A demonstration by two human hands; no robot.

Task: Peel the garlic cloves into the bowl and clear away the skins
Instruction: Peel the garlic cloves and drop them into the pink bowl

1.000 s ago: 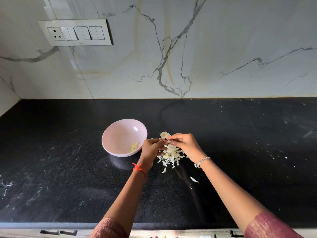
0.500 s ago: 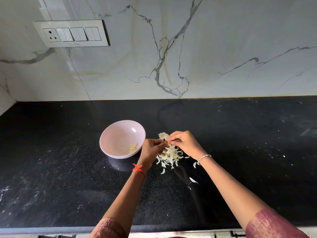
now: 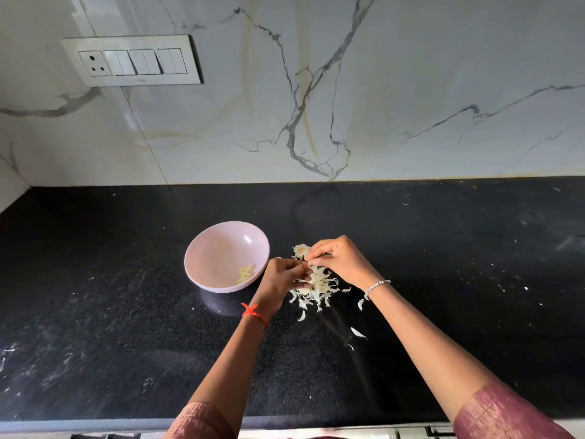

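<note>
At the centre of the frame, over the skins heaped on the black table, the left grip and right grip both pinch what looks like one small clove, so torn-off bits fall on that heap. The bowl stands just left of the hands with peeled cloves in it, a short reach for dropping the next.

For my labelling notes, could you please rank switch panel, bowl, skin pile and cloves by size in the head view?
1. switch panel
2. bowl
3. skin pile (partly hidden)
4. cloves
</note>
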